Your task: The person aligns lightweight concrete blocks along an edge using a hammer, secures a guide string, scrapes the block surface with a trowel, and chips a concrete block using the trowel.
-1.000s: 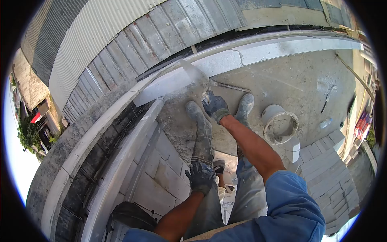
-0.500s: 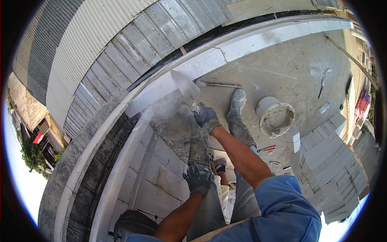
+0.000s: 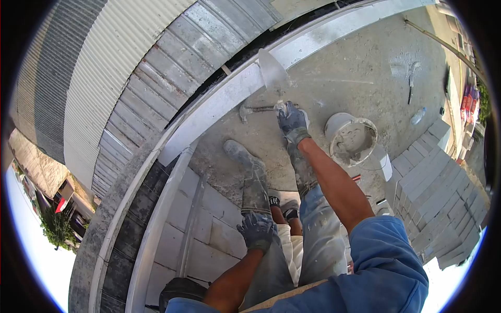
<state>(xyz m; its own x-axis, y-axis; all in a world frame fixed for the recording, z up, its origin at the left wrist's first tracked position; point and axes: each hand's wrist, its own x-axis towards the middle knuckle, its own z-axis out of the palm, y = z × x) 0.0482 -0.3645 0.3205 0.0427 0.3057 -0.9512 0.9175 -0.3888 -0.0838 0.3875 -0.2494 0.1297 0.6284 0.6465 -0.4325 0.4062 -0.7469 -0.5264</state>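
My right hand [image 3: 292, 124], in a dark glove, is closed round the handle of a trowel [image 3: 273, 72]. The trowel's pale, broad blade points away from me, over the white block ledge [image 3: 219, 116]. A hammer-like tool [image 3: 244, 112] lies on the floor beside that hand, its handle partly hidden. My left hand [image 3: 257, 230], also gloved, rests on my left leg near the knee with fingers spread, holding nothing. My boots [image 3: 242, 155] stand on the dusty concrete floor.
A bucket [image 3: 377, 136] of grey mortar stands right of my right hand. Stacked grey blocks [image 3: 433, 188] are further right, with a plastic bottle [image 3: 418, 116] beyond. A block wall [image 3: 216, 232] is at my left. Another person's feet [image 3: 290, 207] show behind my legs.
My right hand and the trowel have moved right and farther away from the ledge corner. The dust cloud there has thinned. My left hand stays on my leg; the view has shifted slightly.
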